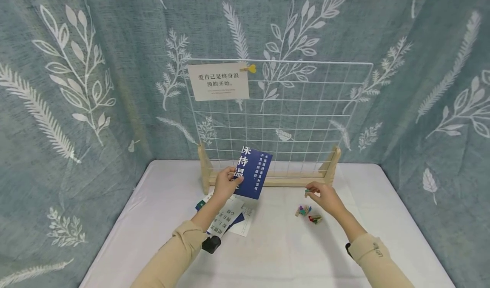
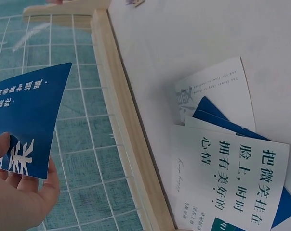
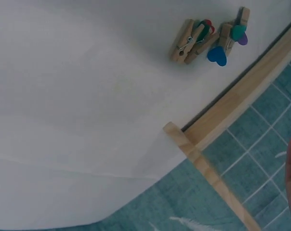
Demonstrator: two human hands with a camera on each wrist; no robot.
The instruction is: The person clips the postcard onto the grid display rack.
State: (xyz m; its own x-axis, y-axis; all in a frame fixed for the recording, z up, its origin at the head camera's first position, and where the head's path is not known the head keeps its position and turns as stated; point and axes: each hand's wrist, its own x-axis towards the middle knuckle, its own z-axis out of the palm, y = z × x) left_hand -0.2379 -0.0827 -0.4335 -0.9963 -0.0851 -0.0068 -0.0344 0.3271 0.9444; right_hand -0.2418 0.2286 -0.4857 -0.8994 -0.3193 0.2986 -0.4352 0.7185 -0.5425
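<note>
My left hand (image 1: 226, 182) pinches a blue card (image 1: 253, 173) with white lettering by its left side, thumb over the front. The card stands tilted before the lower part of a white wire grid (image 1: 291, 128). Between the thumb and fingertips of my right hand (image 1: 324, 196) is a small clothespin (image 1: 307, 191) with a teal bit on it, mostly hidden by the fingers. Several wooden clothespins (image 3: 188, 42) with coloured hearts lie on the table below that hand. A white card (image 1: 219, 82) hangs at the grid's upper left, held by a clothespin with a yellow heart (image 1: 251, 68).
Left of centre, overlapping cards (image 2: 232, 168), white and blue, lie on the white table (image 1: 283, 245). A black object (image 1: 211, 244) shows by the left sleeve. The grid stands in a wooden base (image 1: 268, 181) with upright side feet. Leaf-patterned curtain (image 1: 130, 67) surrounds the table.
</note>
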